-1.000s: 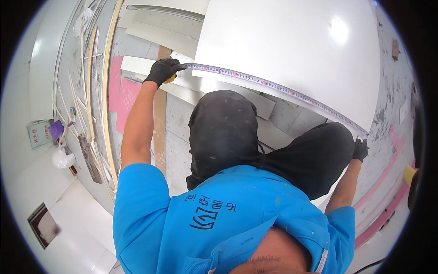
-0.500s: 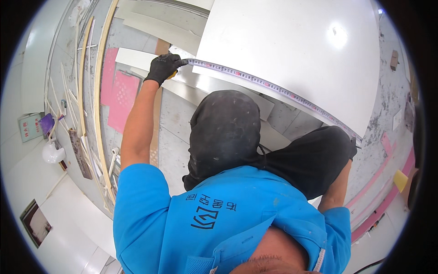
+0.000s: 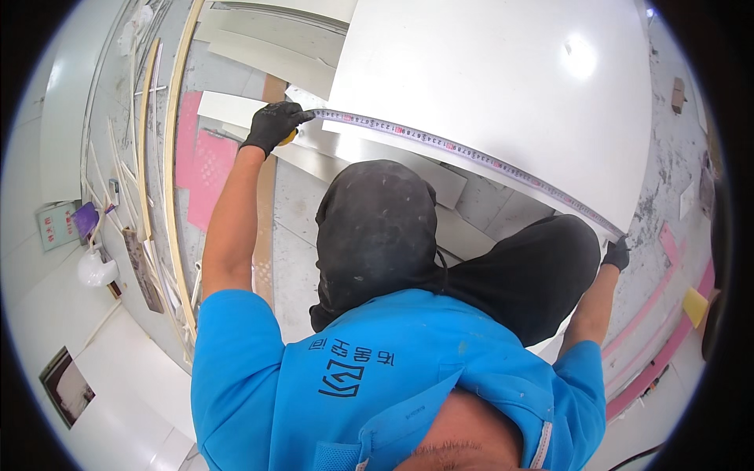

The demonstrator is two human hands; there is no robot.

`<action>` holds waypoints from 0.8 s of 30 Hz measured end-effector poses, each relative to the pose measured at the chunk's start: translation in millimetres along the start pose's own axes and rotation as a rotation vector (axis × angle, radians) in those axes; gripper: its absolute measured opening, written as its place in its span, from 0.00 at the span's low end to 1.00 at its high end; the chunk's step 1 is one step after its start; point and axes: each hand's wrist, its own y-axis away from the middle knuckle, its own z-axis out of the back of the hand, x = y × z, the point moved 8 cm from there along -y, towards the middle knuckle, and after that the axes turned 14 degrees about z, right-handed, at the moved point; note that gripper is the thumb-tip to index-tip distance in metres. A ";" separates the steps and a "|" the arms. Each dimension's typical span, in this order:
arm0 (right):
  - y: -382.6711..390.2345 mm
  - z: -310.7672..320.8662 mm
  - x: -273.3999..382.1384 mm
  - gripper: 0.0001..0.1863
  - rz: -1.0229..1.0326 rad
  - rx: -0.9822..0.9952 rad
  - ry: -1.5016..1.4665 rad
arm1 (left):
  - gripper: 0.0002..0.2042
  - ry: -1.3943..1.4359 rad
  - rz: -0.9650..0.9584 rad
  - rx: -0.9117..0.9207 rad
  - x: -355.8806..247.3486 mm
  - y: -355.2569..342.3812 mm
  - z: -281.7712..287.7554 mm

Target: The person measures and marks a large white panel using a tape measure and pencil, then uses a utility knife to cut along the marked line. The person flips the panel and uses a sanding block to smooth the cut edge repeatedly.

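Note:
My left hand point(image 3: 272, 125), in a black glove, is closed on a yellow tape measure point(image 3: 287, 137) at the left end of a large white panel point(image 3: 487, 55). The steel tape point(image 3: 450, 145) stretches from it rightward along the panel's near edge, slanting down to the right corner. My right hand point(image 3: 616, 254), also gloved, is closed on the tape's far end at that corner; its fingertips are small in the picture. My bent legs point(image 3: 377, 243) in dark trousers are just below the panel.
Long wooden strips point(image 3: 177, 94) and thin white lengths lie at the left, beside pink sheets point(image 3: 208, 173) and a white lamp-like object point(image 3: 97, 269). Narrow boards point(image 3: 259, 55) lie under and left of the panel. Pink strips point(image 3: 683, 314), a yellow piece point(image 3: 694, 306) and a small block point(image 3: 677, 94) are at the right.
The tape stays stretched between both hands. My right hand, partly behind my knee half a second ago, shows more fully now. The whole view has shifted slightly.

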 end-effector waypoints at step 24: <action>68.2 -40.2 -9.8 0.26 -0.180 -0.117 0.098 | 0.11 0.046 0.129 0.076 13.3 1.9 -5.0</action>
